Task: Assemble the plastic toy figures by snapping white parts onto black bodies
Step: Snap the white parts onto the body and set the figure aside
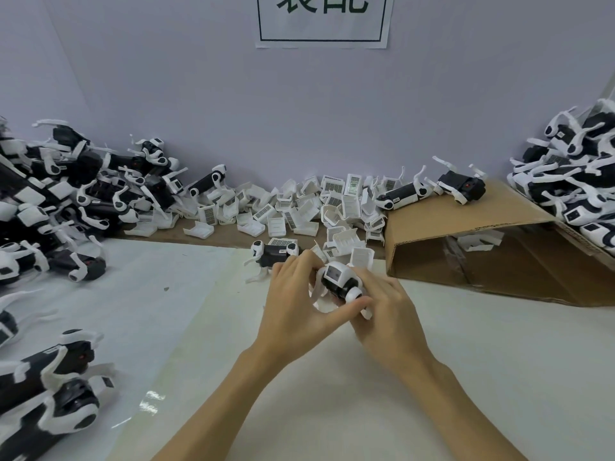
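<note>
Both hands meet at the table's centre around one toy figure (339, 281), a black body with a white panel on top and white legs. My left hand (296, 304) grips it from the left, thumb stretched under it. My right hand (386, 307) holds its right side, fingers curled round the rear leg joint. Just behind it stands another black-and-white figure (274, 254) on the table. A heap of loose white parts (299, 207) lies along the back wall.
Piles of figures fill the left side (66, 201) and the right rear (572, 181). A folded cardboard sheet (482, 234) rises at the right with two figures on it. More figures lie at the near left (50, 387). A paper sign (321, 21) hangs on the wall.
</note>
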Available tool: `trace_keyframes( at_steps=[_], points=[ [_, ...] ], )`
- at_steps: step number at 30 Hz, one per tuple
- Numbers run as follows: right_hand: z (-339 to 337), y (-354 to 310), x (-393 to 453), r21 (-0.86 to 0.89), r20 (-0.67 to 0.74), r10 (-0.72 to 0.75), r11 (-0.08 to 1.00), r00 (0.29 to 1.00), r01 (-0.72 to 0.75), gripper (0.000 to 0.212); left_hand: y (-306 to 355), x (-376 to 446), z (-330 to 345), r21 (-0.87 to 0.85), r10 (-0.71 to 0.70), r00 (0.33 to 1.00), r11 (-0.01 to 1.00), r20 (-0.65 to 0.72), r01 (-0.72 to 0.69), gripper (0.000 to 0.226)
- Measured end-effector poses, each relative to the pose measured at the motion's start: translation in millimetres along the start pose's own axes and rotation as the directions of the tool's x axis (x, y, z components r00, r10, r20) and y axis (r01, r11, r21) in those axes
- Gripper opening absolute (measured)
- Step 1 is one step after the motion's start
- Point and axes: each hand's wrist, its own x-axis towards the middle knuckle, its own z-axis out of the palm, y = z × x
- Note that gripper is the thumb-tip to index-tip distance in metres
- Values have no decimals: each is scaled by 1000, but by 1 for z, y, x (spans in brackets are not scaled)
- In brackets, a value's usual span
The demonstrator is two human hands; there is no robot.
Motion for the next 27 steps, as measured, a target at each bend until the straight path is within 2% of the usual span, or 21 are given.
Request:
trace_keyframes(
  at_steps=[3, 5, 7, 13, 16, 18, 20, 22, 23, 24, 25, 27],
  points=[
    [-7, 2, 2, 152, 155, 154, 972, 976, -178, 47, -2, 5, -9, -79, -106, 992, 991, 72, 111, 44],
    [-13, 5, 6, 344, 287, 185, 895, 940, -282, 41, -7, 9, -15, -136, -174, 975, 972, 136, 192, 38],
    [-19, 7, 8, 476, 354, 183, 809, 917, -345, 42, -12, 12, -19, -227, -226, 949, 934, 220, 275, 43],
    [-34, 12, 18, 646, 509, 199, 555, 838, -524, 46, -28, 15, -30, -387, -268, 886, 824, 378, 414, 34],
    [-38, 14, 17, 585, 498, 261, 603, 827, -543, 53, -31, 14, -32, -437, -257, 854, 771, 452, 463, 30],
    [-38, 10, 16, 579, 532, 267, 577, 804, -575, 48, -35, 13, -29, -443, -279, 865, 768, 417, 462, 26],
    [-36, 4, 12, 589, 626, 214, 500, 750, -635, 41, -37, 13, -28, -419, -313, 880, 788, 358, 451, 51],
    [-32, 0, 10, 530, 694, 169, 539, 700, -655, 40, -42, 15, -25, -369, -336, 878, 811, 342, 454, 80],
    [-31, -1, 10, 514, 709, 166, 543, 685, -664, 39, -44, 15, -25, -350, -339, 874, 818, 349, 457, 87],
    [-32, -1, 12, 522, 714, 168, 519, 679, -677, 41, -44, 14, -23, -346, -343, 877, 821, 337, 454, 82],
    [-33, 1, 15, 550, 712, 172, 466, 681, -693, 44, -43, 13, -22, -362, -347, 892, 823, 291, 438, 66],
    [-45, 6, 28, 636, 679, 203, 318, 706, -703, 48, -40, 11, -22, -400, -306, 944, 855, 124, 329, 43]
  ],
)
